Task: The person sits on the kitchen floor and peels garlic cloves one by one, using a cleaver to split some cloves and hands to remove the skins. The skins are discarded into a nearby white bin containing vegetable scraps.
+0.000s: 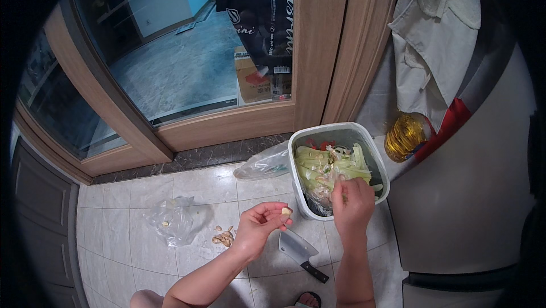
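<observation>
Between the thumb and fingers of my left hand (257, 228) is a pale peeled garlic clove (286, 211). My right hand (355, 202) is over the near right side of a white trash bin (383, 195), fingers drawn together; whether anything is in them is hidden. Leafy green vegetable scraps (318, 165) and papery skins fill the bin. Below my hands, a cleaver (298, 248) with a black handle lies flat on the floor. Several unpeeled garlic cloves (222, 237) are heaped left of my left wrist. Farther left sits a clear plastic bag (172, 222) with a pale clove on it.
A wood-framed glass sliding door (226, 121) stands beyond a dark stone threshold (209, 153). Another clear plastic bag (266, 164) touches the bin's left side. At right are a large oil bottle (403, 137), a hanging white cloth (435, 47) and a grey appliance (460, 193).
</observation>
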Motion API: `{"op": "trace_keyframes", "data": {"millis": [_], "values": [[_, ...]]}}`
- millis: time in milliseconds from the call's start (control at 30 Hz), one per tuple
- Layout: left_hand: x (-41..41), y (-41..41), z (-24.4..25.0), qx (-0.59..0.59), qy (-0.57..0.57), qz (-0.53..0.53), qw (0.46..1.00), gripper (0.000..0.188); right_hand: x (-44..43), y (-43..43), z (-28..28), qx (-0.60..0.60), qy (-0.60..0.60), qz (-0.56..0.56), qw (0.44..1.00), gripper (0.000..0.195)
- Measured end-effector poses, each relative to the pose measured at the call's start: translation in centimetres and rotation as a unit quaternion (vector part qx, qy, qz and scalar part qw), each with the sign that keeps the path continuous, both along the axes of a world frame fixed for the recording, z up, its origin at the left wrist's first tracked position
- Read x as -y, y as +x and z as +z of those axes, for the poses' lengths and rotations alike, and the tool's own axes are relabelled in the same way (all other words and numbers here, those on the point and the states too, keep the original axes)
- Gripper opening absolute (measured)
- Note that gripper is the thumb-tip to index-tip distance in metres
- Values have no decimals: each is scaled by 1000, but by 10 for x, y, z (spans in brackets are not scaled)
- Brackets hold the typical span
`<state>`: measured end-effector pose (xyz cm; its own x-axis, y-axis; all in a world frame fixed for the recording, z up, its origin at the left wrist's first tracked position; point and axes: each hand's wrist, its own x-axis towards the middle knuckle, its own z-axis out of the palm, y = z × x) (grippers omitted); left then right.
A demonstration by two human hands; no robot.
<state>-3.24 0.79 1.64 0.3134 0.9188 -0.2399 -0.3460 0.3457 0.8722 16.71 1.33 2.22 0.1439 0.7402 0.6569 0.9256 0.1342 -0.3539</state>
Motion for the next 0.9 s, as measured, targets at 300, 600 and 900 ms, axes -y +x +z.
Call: {"op": "trace_keyframes", "data": {"millis": [300,600,900], "values": [[2,1,4,46,-34,31,998,20,14,-35,2,-199,-25,130,971,9],[4,4,1,47,-27,32,998,19,20,-50,6,-218,-34,234,947,9],[5,3,1,56,-49,19,997,20,19,-51,7,-166,-14,230,959,14]]}}
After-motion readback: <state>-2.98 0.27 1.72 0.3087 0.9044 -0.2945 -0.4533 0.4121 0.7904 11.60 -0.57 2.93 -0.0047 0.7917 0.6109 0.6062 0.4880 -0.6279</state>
